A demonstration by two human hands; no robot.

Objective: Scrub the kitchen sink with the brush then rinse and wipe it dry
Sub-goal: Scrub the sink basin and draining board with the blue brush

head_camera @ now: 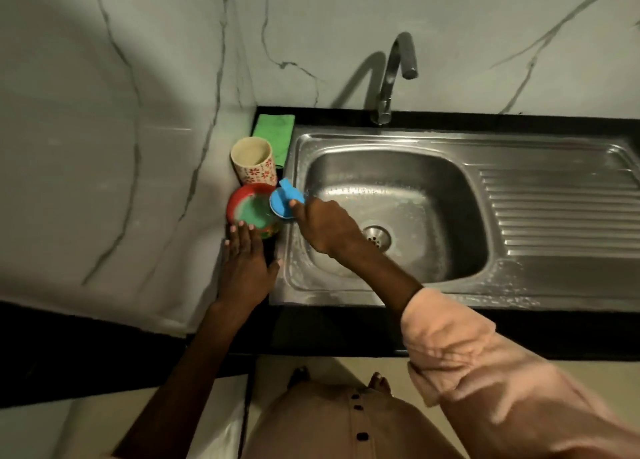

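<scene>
Most remained: your right hand (323, 224) gripped the round blue plastic brush (286, 200) over the red soap tub (254, 210) — left hand (246, 262) flat, open — stainless steel sink (391, 216) unrinsed, unwiped.

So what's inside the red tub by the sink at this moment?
The red tub holds a greenish paste or soap. The blue brush, gripped by the right hand, overlaps its right edge, hiding that part. The left hand's fingertips cover its near rim.
</scene>
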